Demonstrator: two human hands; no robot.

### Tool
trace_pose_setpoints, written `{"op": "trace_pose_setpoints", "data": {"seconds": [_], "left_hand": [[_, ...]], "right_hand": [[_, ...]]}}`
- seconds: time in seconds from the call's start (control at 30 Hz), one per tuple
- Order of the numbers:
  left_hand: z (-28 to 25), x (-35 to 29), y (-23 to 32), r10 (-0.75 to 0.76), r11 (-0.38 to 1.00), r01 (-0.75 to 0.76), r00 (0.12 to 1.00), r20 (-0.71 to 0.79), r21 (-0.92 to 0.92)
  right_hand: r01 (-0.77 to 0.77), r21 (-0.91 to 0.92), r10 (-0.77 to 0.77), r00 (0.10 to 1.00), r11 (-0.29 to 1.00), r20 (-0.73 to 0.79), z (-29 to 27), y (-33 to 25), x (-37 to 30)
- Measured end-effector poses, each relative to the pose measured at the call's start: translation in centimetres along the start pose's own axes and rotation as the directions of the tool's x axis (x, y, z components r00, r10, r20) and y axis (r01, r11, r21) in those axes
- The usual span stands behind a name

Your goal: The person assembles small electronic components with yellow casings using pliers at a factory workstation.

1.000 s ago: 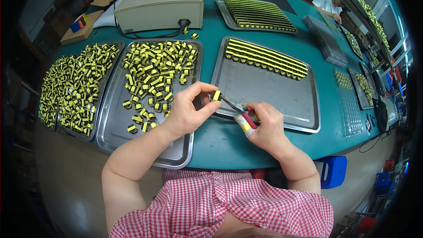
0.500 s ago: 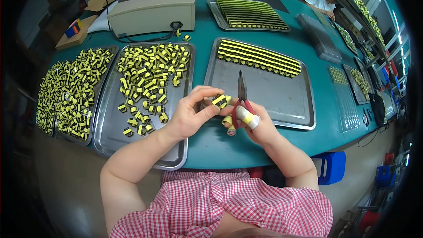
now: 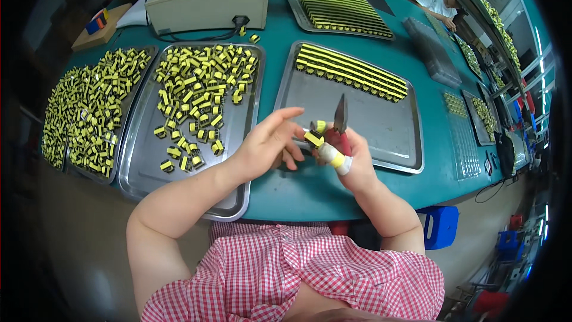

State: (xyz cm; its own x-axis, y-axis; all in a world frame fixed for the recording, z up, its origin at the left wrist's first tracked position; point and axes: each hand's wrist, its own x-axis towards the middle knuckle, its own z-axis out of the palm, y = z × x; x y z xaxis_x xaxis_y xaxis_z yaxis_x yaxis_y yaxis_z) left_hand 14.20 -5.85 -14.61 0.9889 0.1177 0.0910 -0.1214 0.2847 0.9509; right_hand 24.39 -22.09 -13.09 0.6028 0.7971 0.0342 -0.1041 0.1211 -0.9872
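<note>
Green worktop lay beneath both hands. The left hand had its fingers spread apart, where a second earlier its thumb and forefinger pinched the small yellow-and-black component; whether a fingertip touched it now could not be told. That component sat at the wrapped fingertips of the right hand, which also gripped red-handled pliers. Their tips, at first aimed at the piece, now pointed away toward the far side. Beyond, to the left, a metal tray held loose components; to the right, another tray held neat yellow-topped rows, unchanged. A beige box stood behind.
</note>
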Motion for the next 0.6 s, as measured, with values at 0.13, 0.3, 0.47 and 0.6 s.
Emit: {"op": "trace_pose_setpoints", "data": {"seconds": [0.13, 0.3, 0.47, 0.6], "left_hand": [[-0.1, 0.1, 0.4, -0.057, 0.991, 0.056, 0.998, -0.005, -0.122], [0.1, -0.1, 0.7, 0.037, 0.998, -0.033, 0.997, 0.069, -0.061], [0.2, -0.3, 0.8, 0.064, 0.998, -0.062, 0.994, 0.087, -0.031], [0.3, -0.4, 0.7, 0.1, 0.995, -0.099, 0.987, 0.123, -0.017]], "right_hand": [[0.606, -0.634, -0.615, 0.749, 0.481, 0.249, 0.4, -0.1, 0.4], [0.725, -0.654, -0.717, 0.573, 0.217, 0.398, 1.4, 0.4, 0.6], [0.725, -0.662, -0.701, 0.572, 0.19, 0.426, 1.4, 0.5, 0.5], [0.727, -0.66, -0.704, 0.569, 0.191, 0.424, 1.4, 0.6, 0.4]]}}
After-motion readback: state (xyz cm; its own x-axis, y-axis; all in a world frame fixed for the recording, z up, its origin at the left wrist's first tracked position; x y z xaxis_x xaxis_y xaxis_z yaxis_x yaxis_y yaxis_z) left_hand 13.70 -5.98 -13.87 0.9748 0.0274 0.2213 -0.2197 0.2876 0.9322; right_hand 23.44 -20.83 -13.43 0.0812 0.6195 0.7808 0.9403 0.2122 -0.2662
